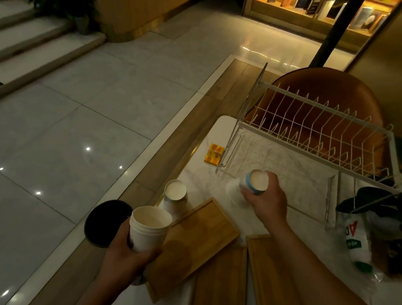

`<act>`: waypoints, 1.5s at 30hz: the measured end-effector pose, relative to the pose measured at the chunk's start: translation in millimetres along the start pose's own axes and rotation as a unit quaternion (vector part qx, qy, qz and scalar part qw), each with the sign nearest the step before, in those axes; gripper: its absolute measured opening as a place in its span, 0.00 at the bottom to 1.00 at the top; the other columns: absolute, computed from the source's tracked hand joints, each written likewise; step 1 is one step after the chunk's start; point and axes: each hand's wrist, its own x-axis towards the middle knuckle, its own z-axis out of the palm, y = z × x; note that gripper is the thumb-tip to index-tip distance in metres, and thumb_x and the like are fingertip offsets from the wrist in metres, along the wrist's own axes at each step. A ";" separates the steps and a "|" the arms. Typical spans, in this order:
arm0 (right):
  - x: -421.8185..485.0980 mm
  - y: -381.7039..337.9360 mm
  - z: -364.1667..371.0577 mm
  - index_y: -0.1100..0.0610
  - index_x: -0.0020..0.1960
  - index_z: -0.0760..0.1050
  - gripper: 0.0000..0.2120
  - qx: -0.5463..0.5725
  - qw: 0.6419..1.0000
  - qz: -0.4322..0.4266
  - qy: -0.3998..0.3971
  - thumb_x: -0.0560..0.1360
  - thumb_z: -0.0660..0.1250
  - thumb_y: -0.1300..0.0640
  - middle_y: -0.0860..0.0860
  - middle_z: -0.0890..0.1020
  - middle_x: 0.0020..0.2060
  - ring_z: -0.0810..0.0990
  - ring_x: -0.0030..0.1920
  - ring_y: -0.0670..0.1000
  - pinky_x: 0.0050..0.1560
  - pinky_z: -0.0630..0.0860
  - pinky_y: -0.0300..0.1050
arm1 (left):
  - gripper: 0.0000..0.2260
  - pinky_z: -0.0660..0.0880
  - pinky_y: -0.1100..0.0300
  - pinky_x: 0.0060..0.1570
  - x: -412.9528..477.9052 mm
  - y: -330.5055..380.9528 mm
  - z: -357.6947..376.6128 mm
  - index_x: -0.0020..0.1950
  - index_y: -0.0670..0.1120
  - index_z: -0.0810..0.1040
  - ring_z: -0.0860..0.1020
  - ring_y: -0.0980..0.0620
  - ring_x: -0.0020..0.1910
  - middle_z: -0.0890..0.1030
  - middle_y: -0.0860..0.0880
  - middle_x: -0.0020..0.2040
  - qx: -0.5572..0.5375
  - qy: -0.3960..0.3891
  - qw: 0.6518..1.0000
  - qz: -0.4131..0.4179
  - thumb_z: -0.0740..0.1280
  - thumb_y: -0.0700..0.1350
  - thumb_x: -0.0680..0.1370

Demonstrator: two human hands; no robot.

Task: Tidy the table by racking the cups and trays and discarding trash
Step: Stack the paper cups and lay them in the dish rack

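Note:
My left hand (125,255) grips a stack of white paper cups (148,228), mouth up, near the table's left edge. My right hand (267,199) holds another white paper cup (253,182) upside down, its base facing me, just in front of the white wire dish rack (318,138). A third paper cup (174,195) stands inverted on the table between my hands. Three wooden trays lie flat below: one angled (202,240), one in the middle (219,287), one under my right forearm (258,259).
A black round bin (102,221) sits on the floor left of the table. A crushed plastic bottle (355,241) and a dark plant (389,205) are at the right. A small yellow block (214,154) lies by the rack. A brown chair (334,91) stands behind.

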 end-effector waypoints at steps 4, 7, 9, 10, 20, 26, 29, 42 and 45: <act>-12.6 -41.8 -18.1 0.45 0.62 0.68 0.34 0.096 0.993 -0.067 0.020 0.60 0.78 0.41 0.44 0.79 0.54 0.80 0.50 0.47 0.45 0.78 0.44 | 0.37 0.81 0.44 0.53 -2.9 2.6 -8.1 0.70 0.57 0.70 0.81 0.49 0.55 0.81 0.50 0.56 -0.007 0.009 1.000 -0.006 0.81 0.42 0.66; -26.4 -83.3 -9.5 0.45 0.60 0.70 0.32 0.150 0.981 -0.115 -0.040 0.60 0.78 0.43 0.38 0.78 0.50 0.79 0.49 0.41 0.46 0.79 0.41 | 0.36 0.81 0.43 0.53 -3.5 3.8 -13.2 0.70 0.56 0.69 0.81 0.48 0.54 0.81 0.49 0.57 -0.018 0.018 1.000 -0.011 0.81 0.42 0.67; -35.4 -104.7 3.4 0.45 0.60 0.70 0.33 0.150 0.975 -0.141 -0.082 0.59 0.78 0.41 0.39 0.79 0.51 0.80 0.50 0.41 0.49 0.80 0.42 | 0.36 0.82 0.44 0.52 -3.8 1.9 -16.8 0.70 0.57 0.69 0.81 0.49 0.54 0.81 0.49 0.57 -0.025 0.025 0.999 -0.016 0.81 0.42 0.67; -38.9 -113.0 10.9 0.45 0.61 0.69 0.34 0.141 0.973 -0.150 -0.101 0.58 0.77 0.40 0.40 0.79 0.52 0.80 0.52 0.43 0.51 0.80 0.43 | 0.36 0.82 0.45 0.51 -4.4 0.0 -19.0 0.70 0.57 0.69 0.81 0.49 0.54 0.81 0.49 0.57 -0.027 0.030 0.999 -0.018 0.81 0.43 0.67; -45.8 -127.6 86.7 0.45 0.61 0.65 0.33 -0.023 0.964 -0.182 -0.194 0.62 0.77 0.44 0.47 0.79 0.54 0.79 0.54 0.51 0.46 0.75 0.45 | 0.36 0.77 0.63 0.41 0.5 -10.2 -37.7 0.71 0.56 0.68 0.80 0.56 0.52 0.80 0.53 0.57 -0.009 0.056 0.998 -0.010 0.81 0.47 0.67; -45.1 -108.8 117.7 0.47 0.66 0.63 0.37 -0.060 0.961 -0.152 -0.224 0.63 0.77 0.45 0.50 0.77 0.60 0.77 0.59 0.54 0.53 0.76 0.48 | 0.38 0.78 0.58 0.47 17.5 -15.0 -45.0 0.73 0.54 0.67 0.79 0.54 0.55 0.79 0.52 0.59 -0.006 0.063 0.998 -0.008 0.81 0.46 0.67; -44.0 -101.9 129.5 0.49 0.74 0.58 0.45 -0.068 0.958 -0.126 -0.248 0.64 0.78 0.46 0.51 0.73 0.69 0.72 0.67 0.54 0.62 0.73 0.49 | 0.37 0.79 0.57 0.47 27.3 -16.4 -47.6 0.71 0.58 0.68 0.79 0.55 0.55 0.79 0.54 0.58 -0.019 0.068 0.997 -0.011 0.81 0.47 0.66; -49.5 -78.3 143.6 0.41 0.63 0.69 0.36 0.075 0.968 -0.060 -0.232 0.60 0.81 0.51 0.42 0.79 0.57 0.77 0.60 0.48 0.56 0.78 0.46 | 0.34 0.81 0.50 0.51 53.5 -11.7 -45.9 0.67 0.58 0.70 0.80 0.53 0.55 0.80 0.54 0.57 -0.009 0.066 0.998 0.014 0.82 0.47 0.66; -49.5 -76.8 133.8 0.40 0.63 0.70 0.36 0.086 0.975 -0.049 -0.197 0.59 0.81 0.50 0.39 0.78 0.53 0.78 0.56 0.46 0.49 0.74 0.37 | 0.34 0.82 0.47 0.52 51.4 -11.4 -46.4 0.68 0.57 0.70 0.80 0.52 0.55 0.80 0.53 0.57 -0.005 0.061 0.998 0.013 0.81 0.47 0.66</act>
